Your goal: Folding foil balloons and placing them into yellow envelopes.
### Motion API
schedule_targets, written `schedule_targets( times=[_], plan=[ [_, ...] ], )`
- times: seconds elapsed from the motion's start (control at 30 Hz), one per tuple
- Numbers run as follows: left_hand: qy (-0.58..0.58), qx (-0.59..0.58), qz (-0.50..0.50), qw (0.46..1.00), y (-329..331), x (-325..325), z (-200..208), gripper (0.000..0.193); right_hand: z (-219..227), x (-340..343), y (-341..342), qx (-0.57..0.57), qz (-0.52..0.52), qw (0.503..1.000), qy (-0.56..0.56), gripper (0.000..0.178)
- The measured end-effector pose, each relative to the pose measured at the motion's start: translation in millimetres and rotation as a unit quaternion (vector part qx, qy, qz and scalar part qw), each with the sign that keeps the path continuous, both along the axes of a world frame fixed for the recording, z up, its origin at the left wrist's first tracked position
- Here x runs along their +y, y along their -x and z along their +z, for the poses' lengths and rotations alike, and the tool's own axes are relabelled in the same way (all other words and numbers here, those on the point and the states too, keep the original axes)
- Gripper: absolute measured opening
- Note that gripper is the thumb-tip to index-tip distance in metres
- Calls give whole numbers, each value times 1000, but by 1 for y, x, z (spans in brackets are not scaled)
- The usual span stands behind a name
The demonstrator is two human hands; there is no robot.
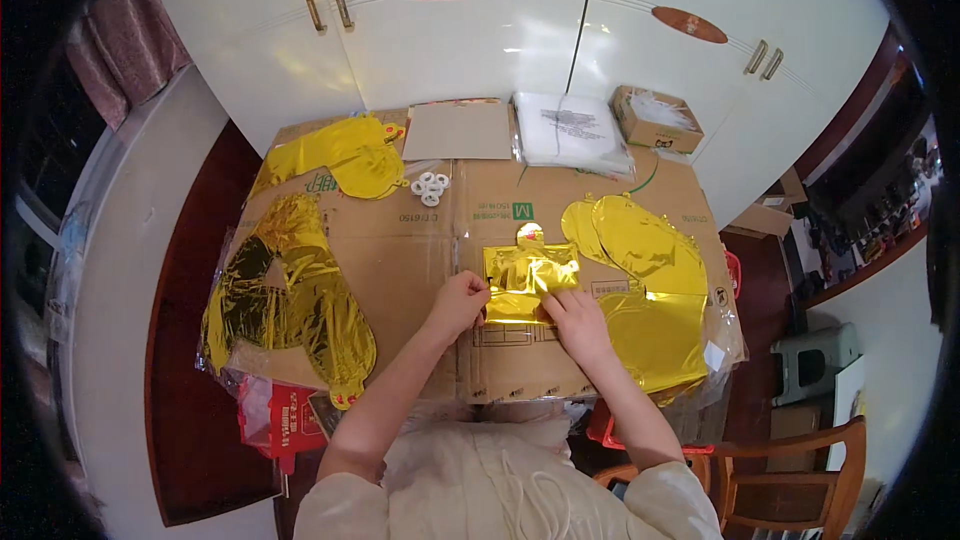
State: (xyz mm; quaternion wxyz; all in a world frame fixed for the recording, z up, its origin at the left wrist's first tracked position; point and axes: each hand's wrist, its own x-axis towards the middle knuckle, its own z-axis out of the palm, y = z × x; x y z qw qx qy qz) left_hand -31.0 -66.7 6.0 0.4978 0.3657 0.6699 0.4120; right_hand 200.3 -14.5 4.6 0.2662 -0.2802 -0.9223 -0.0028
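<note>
Head view is looking down over the person's cream-coloured top and both forearms reaching away from the near edge onto a flattened cardboard sheet. Nearest on the left, a red packet is lying off the cardboard's near corner, and a wooden chair is standing at the near right. The left hand is pinching the left near edge of a folded gold foil balloon, fingers curled onto it, while the right hand is pressing flat on the balloon's near right corner, fingers spread rather than clenched. The folded balloon is lying between and just beyond the two hands, touching both. Right of it, a stack of gold foil balloons is spreading toward the cardboard's right edge. On the left, a large crinkled gold balloon is resting well apart from the hands. Farther off, small white rings are sitting in a cluster, another yellow balloon is lying at the far left, and a clear plastic bag and a small open box are sitting against the white cupboard doors.
</note>
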Motion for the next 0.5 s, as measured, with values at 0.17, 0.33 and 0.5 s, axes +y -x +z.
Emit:
schedule_targets(
  times=[0.17,0.33,0.5],
  plan=[
    [-13,32,4,999,-2,-1,-1,11,-2,3,-2,-6,10,1000,-7,11],
    [-7,46,15,999,-5,-7,9,14,6,-4,6,-12,-6,1000,-2,17],
    [1,1,20,1000,-11,-26,11,21,3,-4,9,-26,-20,999,-22,33]
  ],
)
